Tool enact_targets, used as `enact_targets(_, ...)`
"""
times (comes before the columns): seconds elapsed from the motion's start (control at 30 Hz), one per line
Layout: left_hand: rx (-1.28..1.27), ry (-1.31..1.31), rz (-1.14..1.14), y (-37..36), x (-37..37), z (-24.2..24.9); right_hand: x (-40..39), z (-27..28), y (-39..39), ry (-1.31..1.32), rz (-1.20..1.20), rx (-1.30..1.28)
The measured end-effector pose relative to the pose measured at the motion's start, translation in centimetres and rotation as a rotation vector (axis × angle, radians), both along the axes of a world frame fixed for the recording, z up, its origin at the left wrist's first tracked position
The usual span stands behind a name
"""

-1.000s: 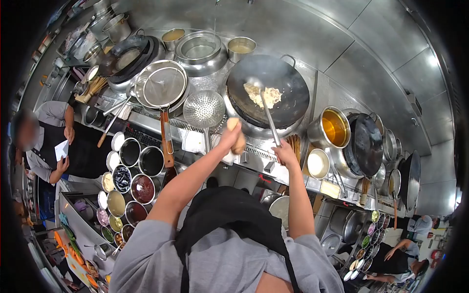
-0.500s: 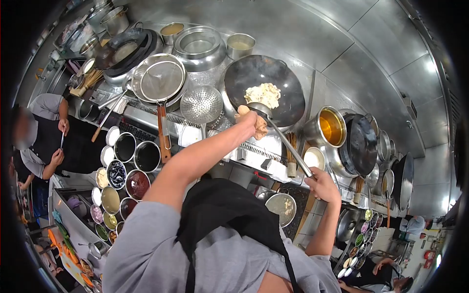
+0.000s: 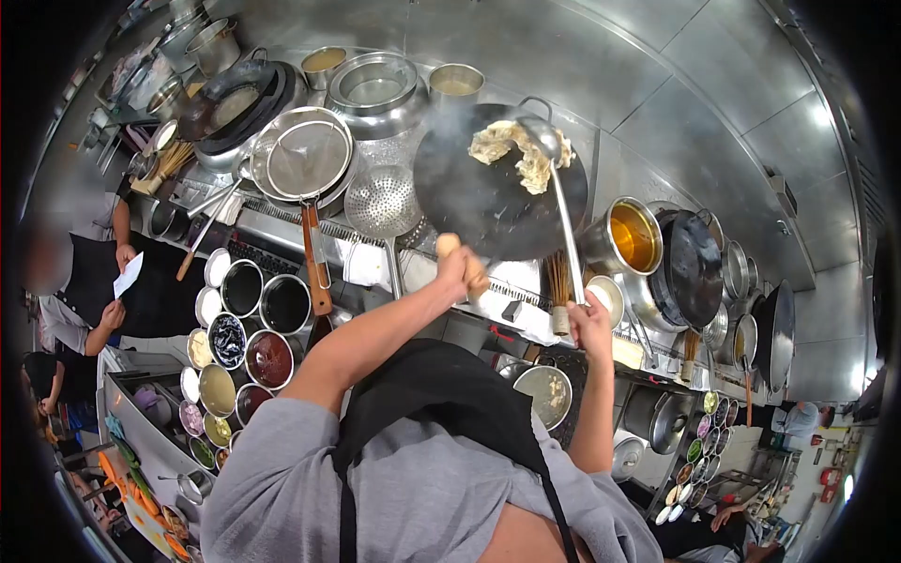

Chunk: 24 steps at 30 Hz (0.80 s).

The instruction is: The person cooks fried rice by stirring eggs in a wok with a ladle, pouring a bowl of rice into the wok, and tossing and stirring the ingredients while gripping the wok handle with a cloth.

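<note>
My left hand (image 3: 456,267) is closed around a tan cloth (image 3: 477,278) at the near rim of a large black wok (image 3: 460,192). The wok's grip under the cloth is hidden. In my right hand (image 3: 589,324) is the handle end of a long metal ladle (image 3: 565,211). Its bowl lies at the far right inside of the wok, against pale, yellowish-white food (image 3: 532,169) spread in a curved band. The wok tilts, and some steam hangs over its left side.
A pot of amber oil (image 3: 634,239) stands right of the wok. Left of it lie a perforated skimmer (image 3: 383,202) and a mesh strainer (image 3: 302,155). Sauce containers (image 3: 270,357) cluster at lower left. A person in a dark apron (image 3: 94,272) holds white paper (image 3: 129,275).
The wok has tipped and the food has spread toward its far right side. The ladle bowl has moved from the near rim to the far side. My right hand has shifted left and up.
</note>
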<state>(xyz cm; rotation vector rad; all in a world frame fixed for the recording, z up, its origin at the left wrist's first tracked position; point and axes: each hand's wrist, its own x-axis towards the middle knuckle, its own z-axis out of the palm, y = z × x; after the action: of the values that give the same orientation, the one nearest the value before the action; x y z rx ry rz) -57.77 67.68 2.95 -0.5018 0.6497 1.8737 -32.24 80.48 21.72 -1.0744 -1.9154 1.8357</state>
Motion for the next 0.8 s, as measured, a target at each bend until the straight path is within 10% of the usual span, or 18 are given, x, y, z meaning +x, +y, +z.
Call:
enact_targets(0.17,-0.240,0.209,0.178,5.6,-3.7,4.0,-4.1,-2.3,2.4,0.024,-0.064,0.091)
enact_targets(0.4,-0.235,0.288,0.104,9.3,-7.4,-4.0,-10.6,-19.0,5.3,-0.114,-0.077,0.716)
enact_targets(0.63,-0.175,0.339,-0.273,2.0,-6.3,0.9,-5.0,-13.9,-3.1,0.291,-0.196,-1.041)
enact_targets(0.8,0.122,0.032,-0.299,-12.1,2.0,3.0,1.9,-28.2,-4.8,-0.411,0.367,-0.574)
